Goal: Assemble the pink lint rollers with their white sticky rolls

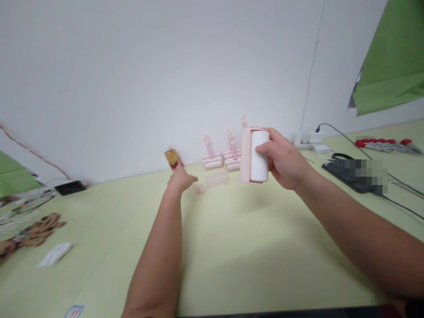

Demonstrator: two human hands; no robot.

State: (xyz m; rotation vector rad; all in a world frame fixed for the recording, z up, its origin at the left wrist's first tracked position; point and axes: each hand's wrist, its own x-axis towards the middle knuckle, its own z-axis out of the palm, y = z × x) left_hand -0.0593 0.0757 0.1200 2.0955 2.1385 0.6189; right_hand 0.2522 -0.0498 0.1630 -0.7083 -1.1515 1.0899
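My right hand [281,157] is shut on a pink lint roller head [245,154] with a white roll [260,163], held upright above the table. My left hand [179,177] stretches towards the back of the table, its thumb pointing out to the right and its other fingers mostly hidden. Just behind it stands a bottle [171,157] with a yellow and red label; whether they touch is unclear. Beside the thumb lie a small pink piece [199,189] and a clear pinkish cover [217,179]. Pink lint rollers [213,162] with upright handles line the wall.
A black phone [347,176] with cables lies at the right, near a white power strip [311,145] and several red-handled tools [386,145]. Leftward are a dark device [70,187], brown pieces [43,229] and a white tissue [57,254]. A white wall [149,79] closes the back.
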